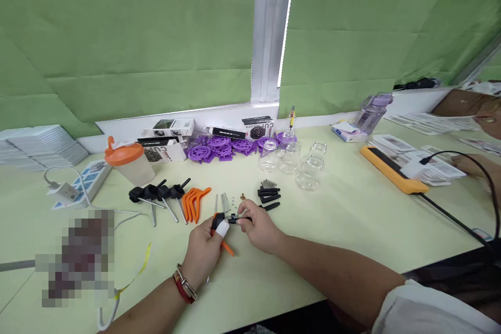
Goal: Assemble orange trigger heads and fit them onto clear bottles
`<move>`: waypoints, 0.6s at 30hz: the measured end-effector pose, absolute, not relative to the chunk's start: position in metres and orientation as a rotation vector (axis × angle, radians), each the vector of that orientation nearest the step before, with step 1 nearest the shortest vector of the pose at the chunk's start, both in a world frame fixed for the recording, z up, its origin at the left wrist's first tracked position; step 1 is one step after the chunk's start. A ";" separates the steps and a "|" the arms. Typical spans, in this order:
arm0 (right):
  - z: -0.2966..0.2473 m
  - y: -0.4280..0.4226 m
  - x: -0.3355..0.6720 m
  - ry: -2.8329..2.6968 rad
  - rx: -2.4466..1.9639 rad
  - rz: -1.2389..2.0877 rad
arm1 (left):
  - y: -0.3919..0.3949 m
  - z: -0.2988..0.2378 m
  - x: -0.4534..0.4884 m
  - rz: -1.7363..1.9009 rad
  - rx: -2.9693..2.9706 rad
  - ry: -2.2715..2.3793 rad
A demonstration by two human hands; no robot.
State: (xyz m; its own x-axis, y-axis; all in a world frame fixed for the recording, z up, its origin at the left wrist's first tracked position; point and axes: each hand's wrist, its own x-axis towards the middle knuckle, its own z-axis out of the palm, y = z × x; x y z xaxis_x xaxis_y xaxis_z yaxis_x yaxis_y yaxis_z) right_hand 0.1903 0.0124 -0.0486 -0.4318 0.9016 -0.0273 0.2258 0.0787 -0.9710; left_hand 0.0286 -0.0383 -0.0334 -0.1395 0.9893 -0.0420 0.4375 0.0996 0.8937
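My left hand (204,251) is closed around a small assembly with a black head and an orange handle (227,247) that sticks out below the fingers. A white bandage wraps one fingertip. My right hand (260,227) pinches the black and metal end of the same assembly (234,217) from the right. Both hands hover just above the pale table (344,229), near its front middle. Loose metal pins and small screws (225,201) lie just beyond the hands. Black parts (269,195) sit to their right, and orange handles (193,202) to their left.
Black-headed tools (156,193) lie left of the orange handles. Purple plastic wheels (223,147), boxes (172,128) and glass jars (297,164) line the back. An orange-lidded cup (129,163) and a power strip (84,182) stand left. An orange-edged device with a black cable (395,169) lies right, near another person's hand (467,165).
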 end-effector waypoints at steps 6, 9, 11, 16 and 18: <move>-0.048 0.012 0.190 -1.726 -1.125 1.406 | -0.039 -0.034 0.029 1.032 1.379 1.662; -0.047 0.012 0.190 -1.720 -1.131 1.410 | -0.039 -0.033 0.029 1.025 1.360 1.662; -0.046 0.012 0.190 -1.710 -1.136 1.412 | -0.038 -0.033 0.030 1.015 1.355 1.667; -0.047 0.011 0.191 -1.703 -1.124 1.406 | -0.038 -0.033 0.030 1.019 1.351 1.678; -0.048 0.011 0.192 -1.707 -1.124 1.398 | -0.038 -0.032 0.030 1.018 1.355 1.687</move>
State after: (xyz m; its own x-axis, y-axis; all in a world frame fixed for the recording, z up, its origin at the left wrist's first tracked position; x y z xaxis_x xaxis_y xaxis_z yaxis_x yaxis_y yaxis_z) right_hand 0.1915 0.0113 -0.0476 -0.4185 0.9077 -0.0320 0.2100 0.0624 -0.9757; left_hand 0.0304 -0.0377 -0.0323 -0.1758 0.9824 -0.0639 0.4019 0.1309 0.9063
